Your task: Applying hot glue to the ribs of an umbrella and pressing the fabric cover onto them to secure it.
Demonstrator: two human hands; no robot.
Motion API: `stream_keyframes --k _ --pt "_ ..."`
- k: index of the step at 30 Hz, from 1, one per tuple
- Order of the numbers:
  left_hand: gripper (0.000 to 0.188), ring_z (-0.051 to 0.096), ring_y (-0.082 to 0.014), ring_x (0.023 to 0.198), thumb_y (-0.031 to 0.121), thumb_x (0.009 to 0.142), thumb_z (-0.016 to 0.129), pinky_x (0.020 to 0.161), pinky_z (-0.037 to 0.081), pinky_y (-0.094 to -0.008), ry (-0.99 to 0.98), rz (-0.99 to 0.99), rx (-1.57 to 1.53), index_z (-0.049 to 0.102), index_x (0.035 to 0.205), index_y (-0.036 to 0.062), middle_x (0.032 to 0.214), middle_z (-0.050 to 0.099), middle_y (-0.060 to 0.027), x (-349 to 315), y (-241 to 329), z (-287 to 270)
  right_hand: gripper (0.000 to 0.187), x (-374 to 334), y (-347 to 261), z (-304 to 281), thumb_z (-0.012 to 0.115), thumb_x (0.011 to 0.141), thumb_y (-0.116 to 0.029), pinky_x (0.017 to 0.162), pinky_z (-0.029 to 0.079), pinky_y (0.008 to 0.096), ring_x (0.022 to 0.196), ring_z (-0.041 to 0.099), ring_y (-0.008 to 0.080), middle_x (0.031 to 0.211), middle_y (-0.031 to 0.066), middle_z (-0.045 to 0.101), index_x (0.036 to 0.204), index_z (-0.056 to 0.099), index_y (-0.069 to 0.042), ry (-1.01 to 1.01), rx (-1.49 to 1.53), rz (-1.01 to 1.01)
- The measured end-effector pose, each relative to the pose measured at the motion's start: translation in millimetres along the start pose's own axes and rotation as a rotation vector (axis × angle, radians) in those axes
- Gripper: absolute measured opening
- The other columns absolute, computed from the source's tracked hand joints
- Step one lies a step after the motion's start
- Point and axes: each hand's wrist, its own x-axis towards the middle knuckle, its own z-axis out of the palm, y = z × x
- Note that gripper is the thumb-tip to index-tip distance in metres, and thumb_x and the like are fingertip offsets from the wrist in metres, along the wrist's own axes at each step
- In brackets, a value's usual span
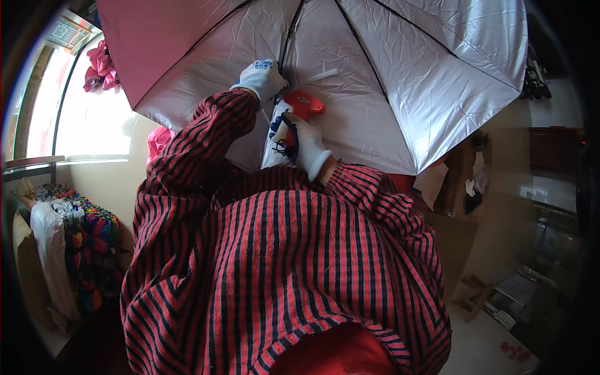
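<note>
- Head view, the only one: we have an open umbrella (pixel 353 122) across the upper part of the view, inner side toward us, silver-grey lining creased.
- Handling, our guess: canopy light and soft, lining slick; dark ribs (pixel 364 50) thin, springy, easy to bend. We'd hold it at a rib or near the centre, not by loose cloth.
- Red-and-white handheld piece (pixel 305 105) sits in front of the lower canopy, close to our chest. Looks rigid and fairly light; we'd take it round its narrower lower part, below the red head.
- Left hand (pixel 261 78), gloved: raised, elbow bent, back of the glove toward us, fingers bunched beside a dark rib. Fingertips hidden, so we can't tell whether it pinches rib or lining.
- Right hand (pixel 306 144), gloved: lower, nearer the chest, forearm angled inward, blue-coated fingers wrapped round the handheld piece.
- Both striped sleeves (pixel 187 137) reach forward.
</note>
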Motion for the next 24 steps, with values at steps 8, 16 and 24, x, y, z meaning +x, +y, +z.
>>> stream_keyframes --k 8,16,24 --pt "0.035 0.067 -0.03 0.085 0.03 0.074 0.066 0.073 0.053 -0.0382 -0.026 -0.024 -0.096 0.068 0.095 0.0019 0.091 0.068 -0.0172 15 -3 5 0.022 6 5 5 0.064 0.08 -0.008 0.048 0.05 0.0335 0.054 0.059 0.0196 0.071 0.0058 0.059 0.1 0.055 -0.006 0.069 0.086 0.111" --pt "0.022 0.065 -0.0219 0.053 0.02 0.08 0.063 0.045 0.051 -0.0331 -0.286 -0.086 -0.354 0.068 0.086 -0.0008 0.065 0.065 -0.012 26 -5 -4 0.014 -9 -4 7 0.061 0.085 -0.015 0.054 0.053 0.0338 0.061 0.061 0.0221 0.077 0.008 0.062 0.094 0.056 -0.006 0.019 -0.069 0.059" --pt "0.02 0.063 -0.022 0.053 0.019 0.081 0.062 0.044 0.049 -0.0337 -0.383 0.091 -0.233 0.068 0.086 -0.0005 0.067 0.066 -0.0117 33 -25 -6 0.023 -7 2 10 0.065 0.082 -0.017 0.058 0.054 0.0334 0.066 0.063 0.0207 0.08 0.007 0.063 0.099 0.057 -0.003 -0.024 -0.147 -0.033"
